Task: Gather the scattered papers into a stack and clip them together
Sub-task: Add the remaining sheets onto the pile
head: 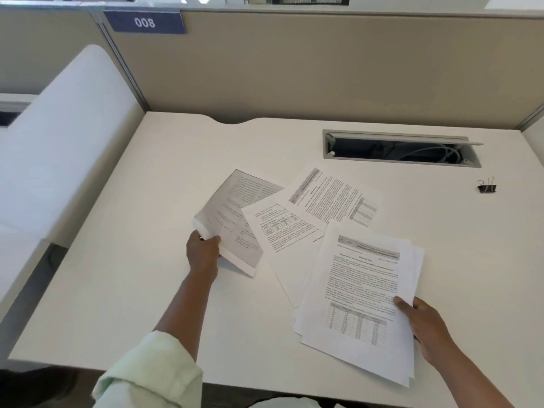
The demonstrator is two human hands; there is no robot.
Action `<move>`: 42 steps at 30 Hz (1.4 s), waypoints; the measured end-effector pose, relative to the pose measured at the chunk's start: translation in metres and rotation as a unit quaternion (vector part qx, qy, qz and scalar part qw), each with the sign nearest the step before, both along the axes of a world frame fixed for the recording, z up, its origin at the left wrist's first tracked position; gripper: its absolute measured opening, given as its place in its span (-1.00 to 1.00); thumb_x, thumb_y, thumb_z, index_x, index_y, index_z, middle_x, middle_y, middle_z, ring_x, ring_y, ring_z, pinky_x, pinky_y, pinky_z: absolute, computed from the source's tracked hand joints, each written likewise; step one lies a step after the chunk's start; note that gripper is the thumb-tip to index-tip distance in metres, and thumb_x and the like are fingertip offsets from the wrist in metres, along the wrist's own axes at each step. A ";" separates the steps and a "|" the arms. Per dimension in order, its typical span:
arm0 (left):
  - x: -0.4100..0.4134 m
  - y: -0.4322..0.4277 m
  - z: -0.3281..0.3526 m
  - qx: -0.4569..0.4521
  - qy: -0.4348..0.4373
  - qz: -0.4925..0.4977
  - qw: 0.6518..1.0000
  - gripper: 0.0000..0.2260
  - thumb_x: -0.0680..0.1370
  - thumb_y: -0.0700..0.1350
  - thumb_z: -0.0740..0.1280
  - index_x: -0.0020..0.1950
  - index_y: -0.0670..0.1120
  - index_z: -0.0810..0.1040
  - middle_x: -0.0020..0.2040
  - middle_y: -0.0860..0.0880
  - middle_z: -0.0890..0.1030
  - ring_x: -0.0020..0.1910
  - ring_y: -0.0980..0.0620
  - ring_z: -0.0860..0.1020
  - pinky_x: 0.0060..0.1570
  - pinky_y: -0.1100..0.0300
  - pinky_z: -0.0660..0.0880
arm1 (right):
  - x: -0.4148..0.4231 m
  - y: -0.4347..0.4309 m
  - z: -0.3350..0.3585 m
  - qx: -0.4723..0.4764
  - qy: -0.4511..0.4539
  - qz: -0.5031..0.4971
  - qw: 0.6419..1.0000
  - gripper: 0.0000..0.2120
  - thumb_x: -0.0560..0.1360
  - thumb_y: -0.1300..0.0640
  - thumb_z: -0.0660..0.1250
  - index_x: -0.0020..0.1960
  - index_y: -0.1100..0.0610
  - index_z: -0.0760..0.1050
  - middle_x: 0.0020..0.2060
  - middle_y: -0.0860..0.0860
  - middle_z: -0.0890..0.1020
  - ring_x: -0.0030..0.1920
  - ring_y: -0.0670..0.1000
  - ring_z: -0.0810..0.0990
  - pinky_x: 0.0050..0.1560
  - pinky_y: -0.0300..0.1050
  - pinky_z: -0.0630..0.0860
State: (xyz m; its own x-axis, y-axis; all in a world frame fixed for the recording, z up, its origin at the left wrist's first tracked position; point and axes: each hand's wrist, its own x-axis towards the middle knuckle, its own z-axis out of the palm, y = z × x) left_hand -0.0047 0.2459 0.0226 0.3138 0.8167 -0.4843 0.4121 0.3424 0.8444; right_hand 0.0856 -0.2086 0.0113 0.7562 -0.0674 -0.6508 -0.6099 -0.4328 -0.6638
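Left hand (203, 251) pinches a lifted sheet (235, 222) at its near-left corner, right hand (424, 325) clamps the gathered stack (362, 307) to the right, two loose sheets (297, 231) lie on the desk (147, 260) between them, binder clip (487, 186) far right, nearer the right hand.

- The left hand (203, 253) reached forward and up from the lower middle of the view, forearm bare, with a pale green sleeve (147, 375) rolled near the elbow.
- Its grip was closed: thumb on top and fingers curled beneath, pinching the near corner of a sheet (235, 219) lifted off the surface.
- The right hand (424, 328) came in from the lower right, wrist bare and angled toward the middle.
- Its thumb (404, 304) lay flat on top of a small stack of papers (362, 295), the other fingers hidden underneath, holding the stack's right edge.
- The two hands were well apart.
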 end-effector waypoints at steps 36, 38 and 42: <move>0.135 -0.088 0.172 0.172 -0.252 -0.494 0.814 -0.83 0.33 -0.34 0.18 -0.26 -0.14 0.53 -0.22 -0.20 0.60 -0.18 -0.06 0.53 -0.16 0.13 0.42 | -0.008 0.010 0.000 0.036 -0.007 -0.019 0.999 -0.91 0.60 0.01 0.38 0.03 -0.01 0.64 0.00 -0.06 0.75 0.02 0.08 0.73 0.20 0.18 0.61; 0.154 -0.101 0.172 0.235 -0.173 -0.550 0.783 -0.83 0.38 -0.26 0.20 -0.22 -0.11 0.57 -0.24 -0.17 0.59 -0.23 -0.02 0.51 -0.17 0.11 0.39 | -0.008 0.009 -0.002 0.038 -0.007 -0.028 0.999 -0.91 0.59 0.00 0.39 0.02 -0.02 0.64 0.00 -0.05 0.75 0.02 0.08 0.73 0.21 0.19 0.61; 0.184 -0.139 0.161 0.343 -0.010 -0.663 0.665 -0.79 0.48 -0.23 0.20 -0.02 -0.01 0.58 -0.06 -0.06 0.63 -0.03 -0.13 0.58 0.03 0.00 0.49 | -0.008 0.007 -0.002 0.062 0.002 -0.047 0.997 -0.91 0.60 0.04 0.37 0.02 -0.02 0.66 -0.01 -0.04 0.77 0.01 0.10 0.74 0.21 0.20 0.62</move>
